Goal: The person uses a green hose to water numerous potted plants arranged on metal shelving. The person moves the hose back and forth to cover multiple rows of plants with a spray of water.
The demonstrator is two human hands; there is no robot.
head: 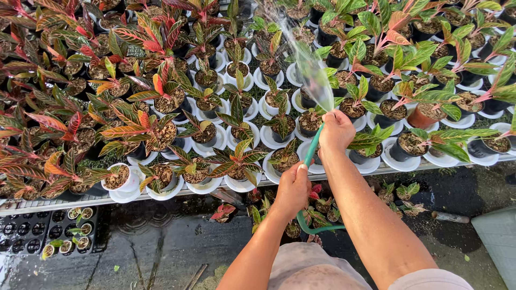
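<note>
A green hose (311, 152) runs up between my two hands. My right hand (336, 130) grips its end, thumb over the mouth, and a fan of water (306, 64) sprays up and away over the potted plants. My left hand (292, 189) holds the hose lower down, just in front of the bench edge. Below my left hand the hose loops (314, 230) toward the ground. The spray falls on small red-and-green leaved plants in white and black pots (279, 126).
A long mesh bench (161, 194) carries many potted plants, redder at left (70, 134), greener at right (424, 102). Under its edge stand small seedlings (322, 207) on wet dark ground. A black seedling tray (48, 231) lies at lower left. A grey slab (500, 241) is at lower right.
</note>
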